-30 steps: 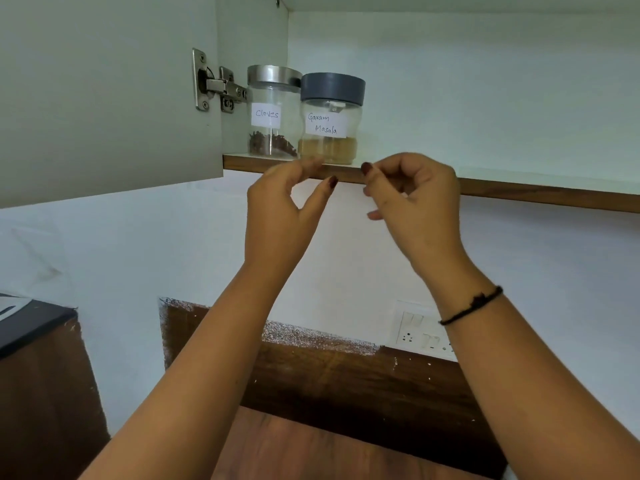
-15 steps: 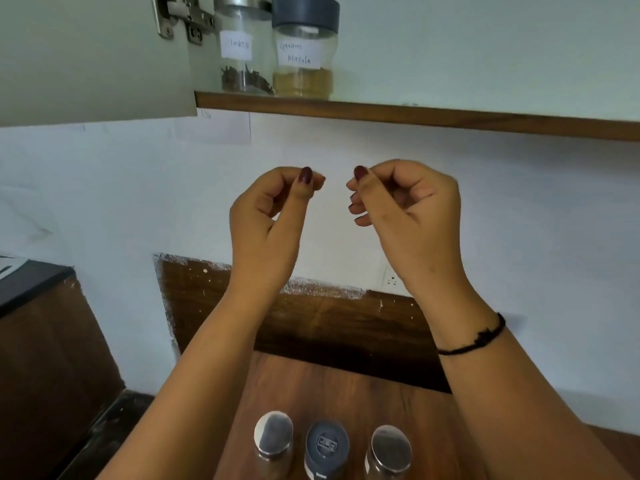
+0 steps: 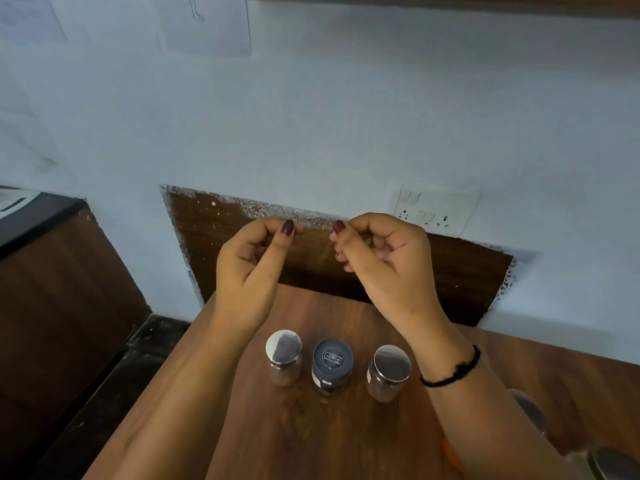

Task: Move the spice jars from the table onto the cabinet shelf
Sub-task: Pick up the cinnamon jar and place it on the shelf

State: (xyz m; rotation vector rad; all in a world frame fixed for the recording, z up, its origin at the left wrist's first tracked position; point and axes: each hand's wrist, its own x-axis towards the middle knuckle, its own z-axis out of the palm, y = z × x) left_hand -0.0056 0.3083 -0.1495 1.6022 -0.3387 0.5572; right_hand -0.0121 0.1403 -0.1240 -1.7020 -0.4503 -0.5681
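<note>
Three jars stand in a row on the surface (image 3: 311, 441): steel-lid jar (image 3: 284, 355), grey-lid jar (image 3: 331, 362), second steel-lid jar (image 3: 388, 368). More lids (image 3: 530, 410) sit lower right, cut off. Left hand (image 3: 254, 268) and right hand (image 3: 386, 268) hover above the row, each grip curled in, empty. Only the shelf (image 3: 450, 3) edge shows. Judged: several jars left to move.

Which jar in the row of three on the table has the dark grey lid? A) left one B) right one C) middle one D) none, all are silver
C: the middle jar carries the dark grey lid, standing between the left jar and the right jar, both of which have silver lids.
</note>
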